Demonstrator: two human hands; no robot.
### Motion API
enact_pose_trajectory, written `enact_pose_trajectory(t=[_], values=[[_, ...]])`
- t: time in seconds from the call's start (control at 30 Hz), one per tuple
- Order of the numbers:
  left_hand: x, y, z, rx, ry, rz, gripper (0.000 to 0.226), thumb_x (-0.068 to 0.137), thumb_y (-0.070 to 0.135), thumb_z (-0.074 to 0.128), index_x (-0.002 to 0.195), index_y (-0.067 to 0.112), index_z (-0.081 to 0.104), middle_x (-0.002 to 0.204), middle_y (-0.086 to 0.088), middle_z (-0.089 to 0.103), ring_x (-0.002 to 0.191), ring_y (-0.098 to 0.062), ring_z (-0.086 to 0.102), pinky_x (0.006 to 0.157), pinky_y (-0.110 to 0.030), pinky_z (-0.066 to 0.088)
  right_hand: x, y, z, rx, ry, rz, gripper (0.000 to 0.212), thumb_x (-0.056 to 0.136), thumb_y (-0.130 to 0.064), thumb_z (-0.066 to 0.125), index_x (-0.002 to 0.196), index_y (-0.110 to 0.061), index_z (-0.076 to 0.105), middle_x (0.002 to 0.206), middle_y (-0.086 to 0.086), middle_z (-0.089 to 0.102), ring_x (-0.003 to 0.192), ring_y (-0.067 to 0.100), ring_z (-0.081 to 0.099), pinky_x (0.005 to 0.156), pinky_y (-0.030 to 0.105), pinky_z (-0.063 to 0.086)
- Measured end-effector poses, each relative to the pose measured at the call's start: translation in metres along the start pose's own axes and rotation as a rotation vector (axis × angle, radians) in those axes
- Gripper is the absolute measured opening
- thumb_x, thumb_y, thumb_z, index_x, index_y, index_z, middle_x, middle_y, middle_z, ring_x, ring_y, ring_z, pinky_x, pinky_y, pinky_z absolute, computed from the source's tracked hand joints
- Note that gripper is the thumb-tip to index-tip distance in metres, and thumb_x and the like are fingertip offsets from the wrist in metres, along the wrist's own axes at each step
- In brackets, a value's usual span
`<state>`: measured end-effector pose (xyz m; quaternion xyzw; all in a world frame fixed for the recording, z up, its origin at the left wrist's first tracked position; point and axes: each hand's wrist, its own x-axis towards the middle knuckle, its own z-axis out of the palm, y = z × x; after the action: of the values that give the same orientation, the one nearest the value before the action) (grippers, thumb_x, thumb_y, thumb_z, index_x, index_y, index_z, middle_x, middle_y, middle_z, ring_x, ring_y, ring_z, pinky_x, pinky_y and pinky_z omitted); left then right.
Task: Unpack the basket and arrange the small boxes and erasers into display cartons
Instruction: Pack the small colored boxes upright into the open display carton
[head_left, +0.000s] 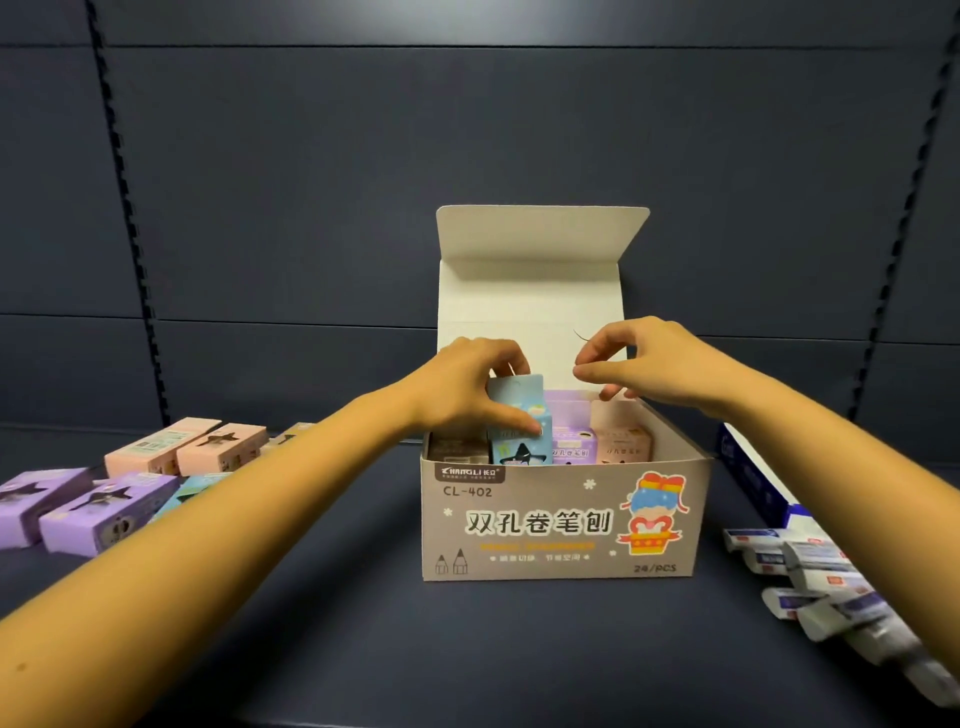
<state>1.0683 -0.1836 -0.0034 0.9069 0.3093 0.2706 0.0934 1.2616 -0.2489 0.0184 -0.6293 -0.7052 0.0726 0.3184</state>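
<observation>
Mid frame, the left hand (467, 384) pinches a blue box (521, 415) in the carton (561, 525). The right hand (647, 364) hangs above, fingers apart, empty.

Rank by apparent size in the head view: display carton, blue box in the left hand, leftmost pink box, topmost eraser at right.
1. display carton
2-3. blue box and leftmost pink box: look alike, blue one partly hidden, not ranked
4. topmost eraser, smallest
</observation>
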Motion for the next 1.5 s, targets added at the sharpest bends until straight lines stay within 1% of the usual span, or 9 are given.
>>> enact_pose_trajectory(t=[0.23,0.4,0.5,0.63,0.9,1.1,1.2,1.37,1.5], values=[[0.005,-0.003,0.016,0.432,-0.104,0.055,0.055,0.073,0.052,0.07,0.116,0.019,0.059,0.116,0.002,0.057,0.099,-0.013,0.049,0.077,-0.026,0.04,-0.004,-0.003,0.0,-0.015,-0.04,-0.043,0.017,0.089,-0.027,0.06,0.102,-0.017,0.064,0.103,-0.002,0.064,0.07,0.005,0.062,0.059,0.013,0.043],[0.002,0.001,0.015,0.508,-0.098,0.052,0.059,0.077,0.055,0.064,0.124,0.02,0.057,0.118,0.0,0.055,0.107,-0.017,0.05,0.08,-0.03,0.042,-0.004,-0.011,0.003,-0.021,-0.064,-0.086,0.015,0.09,-0.027,0.06,0.101,-0.018,0.064,0.099,-0.004,0.062,0.069,0.004,0.06,0.059,0.012,0.043],[-0.011,-0.002,0.003,0.366,0.024,-0.015,0.053,0.079,0.058,0.059,0.119,0.022,0.06,0.114,0.005,0.058,0.099,-0.012,0.053,0.077,-0.027,0.044,-0.001,-0.022,0.006,-0.059,-0.057,-0.139,0.014,0.089,-0.026,0.061,0.1,-0.018,0.064,0.099,-0.004,0.062,0.074,0.006,0.058,0.062,0.012,0.043],[-0.043,-0.024,-0.034,0.303,0.222,-0.137,0.033,0.088,0.045,0.054,0.102,0.018,0.067,0.096,0.004,0.062,0.084,-0.013,0.056,0.072,-0.029,0.048,0.005,-0.049,0.017,-0.103,-0.029,-0.216,0.018,0.089,-0.026,0.06,0.104,-0.017,0.065,0.098,-0.005,0.059,0.087,0.01,0.055,0.064,0.013,0.041],[-0.149,-0.113,-0.121,0.351,0.424,-0.552,0.024,0.089,0.034,0.058,0.094,0.015,0.069,0.095,-0.007,0.07,0.089,-0.027,0.062,0.082,-0.043,0.052,0.014,-0.121,0.067,-0.079,-0.032,-0.363,0.008,0.086,-0.026,0.063,0.092,-0.023,0.067,0.088,-0.009,0.064,0.085,0.009,0.059,0.083,0.025,0.047],[-0.21,-0.174,-0.147,0.405,0.21,-0.826,0.045,0.073,0.061,0.057,0.092,0.02,0.067,0.098,-0.006,0.07,0.09,-0.028,0.062,0.08,-0.038,0.052,0.031,-0.174,0.128,-0.085,-0.107,-0.333,0.006,0.083,-0.03,0.064,0.088,-0.028,0.066,0.096,-0.006,0.07,0.092,0.014,0.064,0.091,0.037,0.052],[-0.223,-0.204,-0.153,0.425,0.151,-0.891,0.045,0.079,0.06,0.058,0.094,0.018,0.064,0.099,-0.006,0.068,0.09,-0.026,0.06,0.076,-0.034,0.05,0.041,-0.197,0.161,-0.108,-0.135,-0.3,0.003,0.081,-0.032,0.063,0.084,-0.03,0.065,0.093,-0.007,0.069,0.091,0.016,0.063,0.089,0.038,0.052],[-0.231,-0.239,-0.147,0.419,-0.082,-1.028,0.065,0.07,0.077,0.052,0.073,0.012,0.053,0.087,-0.006,0.058,0.081,-0.025,0.054,0.067,-0.029,0.041,0.048,-0.23,0.217,-0.121,-0.219,-0.221,0.01,0.083,-0.03,0.058,0.089,-0.028,0.066,0.1,-0.003,0.069,0.098,0.023,0.062,0.091,0.038,0.05],[-0.232,-0.253,-0.14,0.304,-0.108,-1.029,0.057,0.073,0.07,0.057,0.076,0.014,0.051,0.09,-0.006,0.054,0.083,-0.024,0.051,0.065,-0.028,0.039,0.062,-0.249,0.247,-0.123,-0.236,-0.132,0.019,0.086,-0.027,0.055,0.099,-0.021,0.067,0.109,0.003,0.066,0.102,0.026,0.06,0.091,0.038,0.05]])
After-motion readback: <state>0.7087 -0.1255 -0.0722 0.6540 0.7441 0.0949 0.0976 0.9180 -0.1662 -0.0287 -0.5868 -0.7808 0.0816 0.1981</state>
